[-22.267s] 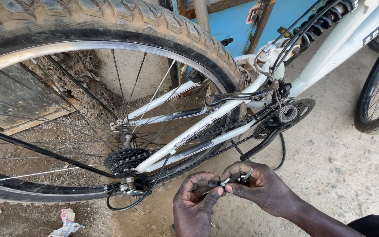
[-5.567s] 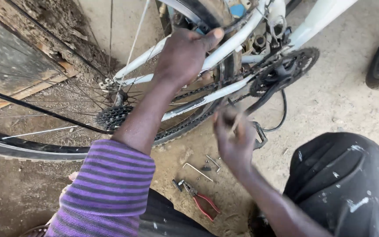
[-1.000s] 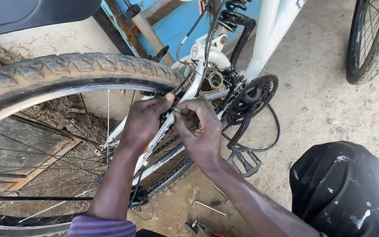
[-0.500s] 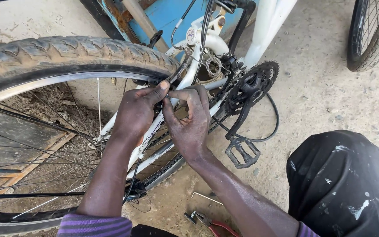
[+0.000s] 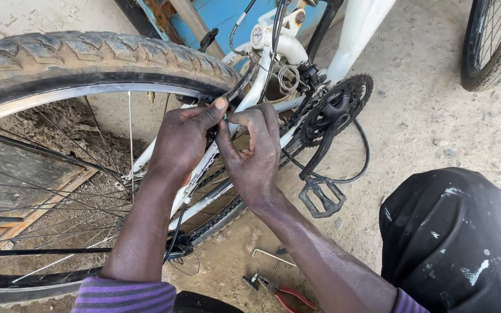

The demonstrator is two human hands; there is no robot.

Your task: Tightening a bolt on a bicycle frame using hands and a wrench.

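Concrete floor | left hand (image 5: pixel 184 142) and right hand (image 5: pixel 256 153) pinched on brake cable (image 5: pixel 225 119) beside tyre (image 5: pixel 105 58)

Bicycle repair yard: bicycle (image 5: pixel 279 110), pliers (image 5: pixel 282 290)

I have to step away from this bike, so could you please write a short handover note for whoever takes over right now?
Left hand: pinching at the white frame beside the rear tyre.
Right hand: fingertips meeting the left's at the same spot; what they pinch is too small to tell.
Pedal and chainring hang to the right.
Pliers and a bent metal rod lie on the ground.
Done and left: unclear.
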